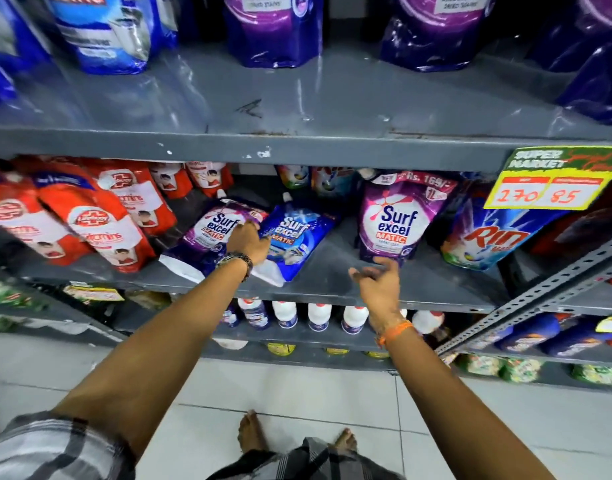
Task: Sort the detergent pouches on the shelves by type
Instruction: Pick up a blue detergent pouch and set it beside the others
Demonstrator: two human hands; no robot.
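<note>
On the middle shelf (332, 268) a purple Surf Excel pouch (207, 233) lies tilted back, and a blue Surf Excel pouch (294, 237) lies beside it on the right. My left hand (249, 242) rests on the purple pouch where the two meet, fingers curled on its face. Another purple Surf Excel pouch (398, 216) stands upright to the right. My right hand (377, 278) hovers just below its bottom edge, fingers apart and holding nothing. A blue Rin pouch (488, 237) leans at the far right.
Red Lifebuoy pouches (100, 216) fill the left of the middle shelf. Purple pouches (273, 26) and blue pouches (110, 29) stand on the top shelf. A yellow price tag (550, 192) hangs at the right. White bottles (318, 317) line the lower shelf. My bare feet stand on the tiled floor.
</note>
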